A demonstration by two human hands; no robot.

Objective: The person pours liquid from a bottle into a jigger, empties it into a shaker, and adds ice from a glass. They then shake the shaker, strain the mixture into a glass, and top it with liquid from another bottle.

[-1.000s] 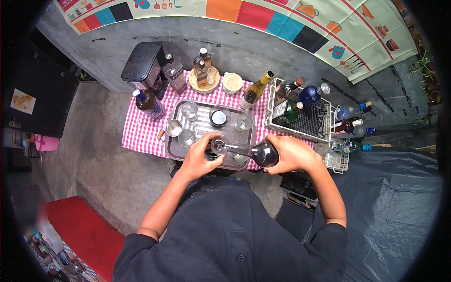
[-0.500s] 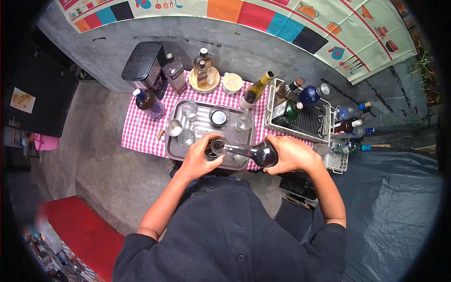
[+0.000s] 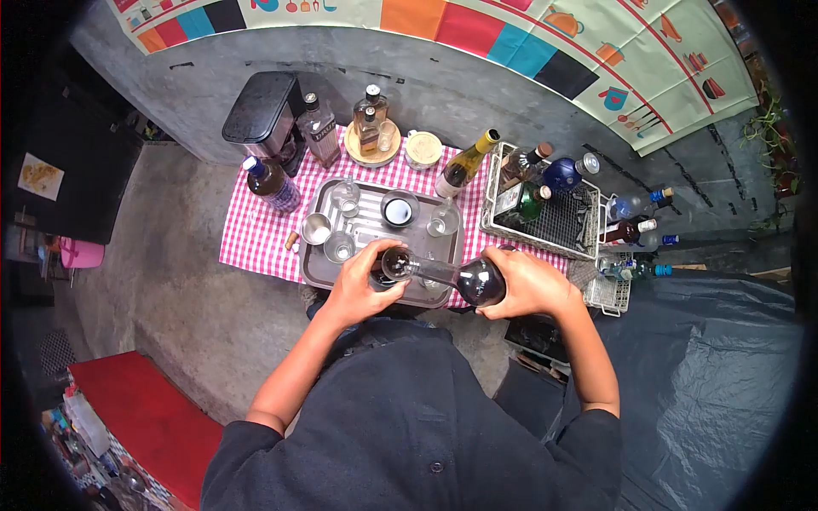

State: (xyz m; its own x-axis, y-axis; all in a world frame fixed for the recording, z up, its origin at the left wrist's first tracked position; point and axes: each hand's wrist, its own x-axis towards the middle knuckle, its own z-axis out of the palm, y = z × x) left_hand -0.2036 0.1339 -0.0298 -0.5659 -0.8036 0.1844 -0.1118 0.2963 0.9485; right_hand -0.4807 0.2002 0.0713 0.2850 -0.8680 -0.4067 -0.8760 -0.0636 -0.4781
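My left hand is wrapped round a small glass at the front of the grey tray; dark liquid shows in it beneath the carafe's mouth. My right hand grips the round body of a glass carafe holding dark liquid. The carafe lies tilted nearly level, its neck pointing left and its flared mouth over the glass. Behind my hands on the tray stand a glass of dark liquid, a metal cup and several clear glass vessels, one of them a tumbler.
Behind the tray are a blue-capped bottle, a black and silver machine, a wooden plate with bottles, a white mug and a yellow-green bottle. A wire basket of bottles stands right. A cork lies left of the tray.
Both hands keep nearly the same place and grip. The liquid inside the carafe's neck and mouth looks slightly different. The camera view has shifted a little.
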